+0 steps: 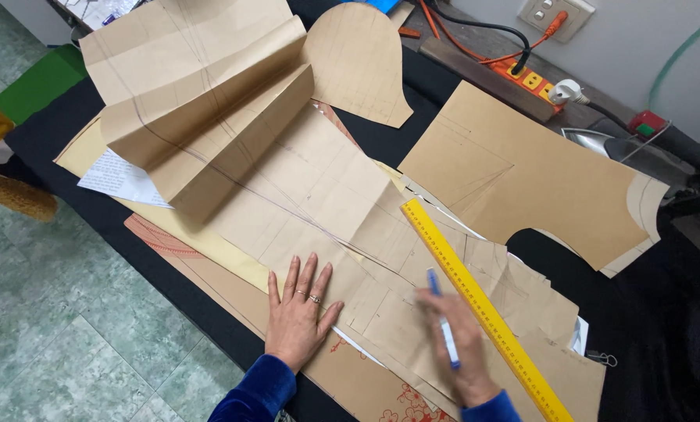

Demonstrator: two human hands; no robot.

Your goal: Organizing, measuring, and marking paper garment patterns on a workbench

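Marking a line on brown pattern paper (319, 211), it seems: the right hand (459, 348), blurred, grips a blue pen (444, 320) just beside the yellow ruler (483, 305). The left hand (297, 312) lies flat and spread, pinning the creased, matte sheet to the black tabletop (662, 328); a true stroke needs the ruler steady

I am in a tailoring workshop. Brown paper patterns (287, 180) cover my black cutting table (662, 328), a yellow ruler (483, 305) lies at five o'clock, an iron (639, 148) at two.
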